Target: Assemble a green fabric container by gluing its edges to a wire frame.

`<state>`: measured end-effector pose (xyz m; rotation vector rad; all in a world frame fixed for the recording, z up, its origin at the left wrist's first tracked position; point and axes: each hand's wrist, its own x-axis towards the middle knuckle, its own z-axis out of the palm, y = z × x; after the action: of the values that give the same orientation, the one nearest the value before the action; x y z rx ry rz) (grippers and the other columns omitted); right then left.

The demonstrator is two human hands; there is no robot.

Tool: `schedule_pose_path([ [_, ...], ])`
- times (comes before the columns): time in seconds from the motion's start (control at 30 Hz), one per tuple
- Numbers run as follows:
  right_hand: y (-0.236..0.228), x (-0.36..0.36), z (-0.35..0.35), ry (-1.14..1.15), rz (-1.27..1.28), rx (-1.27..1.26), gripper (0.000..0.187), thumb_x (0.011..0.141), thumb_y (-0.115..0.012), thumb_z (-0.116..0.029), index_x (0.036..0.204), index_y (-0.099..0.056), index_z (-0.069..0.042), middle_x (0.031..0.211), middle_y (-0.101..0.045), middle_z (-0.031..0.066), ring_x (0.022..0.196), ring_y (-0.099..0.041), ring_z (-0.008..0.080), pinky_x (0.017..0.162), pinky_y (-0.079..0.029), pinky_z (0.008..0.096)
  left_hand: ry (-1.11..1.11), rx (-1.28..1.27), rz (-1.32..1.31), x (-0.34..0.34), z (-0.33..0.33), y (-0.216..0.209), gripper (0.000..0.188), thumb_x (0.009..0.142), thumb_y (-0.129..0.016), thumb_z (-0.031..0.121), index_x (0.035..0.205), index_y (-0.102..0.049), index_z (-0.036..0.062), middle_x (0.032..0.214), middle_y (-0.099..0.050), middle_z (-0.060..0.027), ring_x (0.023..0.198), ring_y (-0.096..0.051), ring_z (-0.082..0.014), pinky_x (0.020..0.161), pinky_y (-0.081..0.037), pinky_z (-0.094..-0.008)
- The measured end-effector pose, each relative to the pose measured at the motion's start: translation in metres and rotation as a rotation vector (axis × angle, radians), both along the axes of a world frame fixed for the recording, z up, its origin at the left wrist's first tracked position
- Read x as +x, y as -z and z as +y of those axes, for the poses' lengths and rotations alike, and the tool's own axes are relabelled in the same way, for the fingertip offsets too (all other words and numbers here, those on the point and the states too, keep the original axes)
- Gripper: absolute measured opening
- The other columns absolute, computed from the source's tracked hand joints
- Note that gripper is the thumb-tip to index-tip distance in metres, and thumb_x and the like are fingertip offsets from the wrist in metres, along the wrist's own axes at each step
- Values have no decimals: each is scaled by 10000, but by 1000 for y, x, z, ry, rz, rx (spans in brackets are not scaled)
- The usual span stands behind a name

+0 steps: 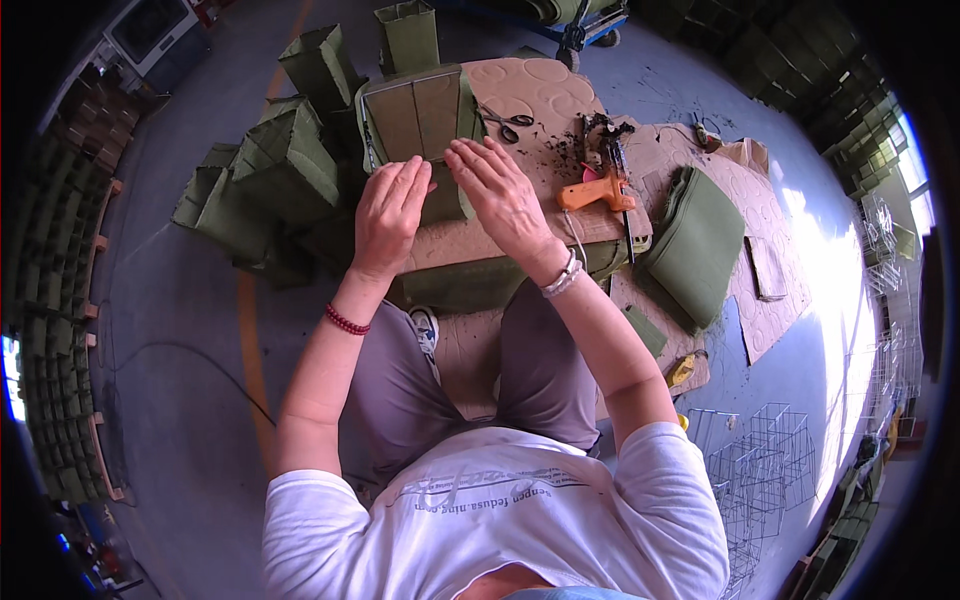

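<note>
Cardboard (540,88) is bearing a twelve-o'clock green box (415,112), flat-fingered, seemingly empty left hand (390,215) and right hand (504,200) ideally pressing evenly.

The left hand (390,212) and right hand (507,200) hide part of the green box (415,112), while the top edge crops the blue cart (605,22)

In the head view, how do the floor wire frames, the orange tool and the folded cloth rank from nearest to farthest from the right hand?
1. Orange tool: right of the right hand.
2. Folded cloth: farther right.
3. Wire frames: lower right.
</note>
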<state>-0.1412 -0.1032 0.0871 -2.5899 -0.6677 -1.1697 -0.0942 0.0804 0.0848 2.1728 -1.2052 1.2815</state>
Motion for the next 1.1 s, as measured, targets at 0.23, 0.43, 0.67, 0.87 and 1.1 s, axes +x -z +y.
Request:
schedule_pose_path([
  [0.23,-10,10,-5,-72,201,-39,301,807,-591,-64,1100,-633,-13,993,-661,142,983,-632,306,894,-498,410,13,178,231,-2,2,-8,181,800,-648,43,973,-657,-10,828,-587,-87,828,-588,-226,831,-517,-360],
  [0.43,-37,26,-26,42,536,-369,308,860,-638,-347,877,-634,-40,870,-680,135,830,-687,270,739,-537,379,183,377,132,15,-3,-27,215,826,-602,29,1037,-569,3,949,-564,-168,952,-552,-349,865,-461,-460],
  [0.67,74,-110,-93,354,152,698,210,941,-645,-214,946,-670,-5,862,-692,86,785,-657,176,723,-513,338,171,176,73,-37,0,-22,160,861,-712,45,1008,-700,-17,965,-687,-117,885,-641,-270,774,-537,-373],
  [0.87,269,-432,-135,1666,-6,1287,408,877,-720,-375,714,-637,-10,625,-619,51,588,-578,152,583,-462,330,348,269,275,-49,-27,16,129,885,-688,49,979,-697,-40,951,-694,-124,840,-648,-280,744,-539,-380],
  [1.1,281,-599,-136,1369,147,2542,504,972,-564,-479,1025,-609,20,902,-670,126,827,-687,255,756,-595,352,381,313,421,-56,-55,21,122,901,-673,52,976,-699,-41,953,-701,-130,847,-653,-280,753,-535,-377],
])
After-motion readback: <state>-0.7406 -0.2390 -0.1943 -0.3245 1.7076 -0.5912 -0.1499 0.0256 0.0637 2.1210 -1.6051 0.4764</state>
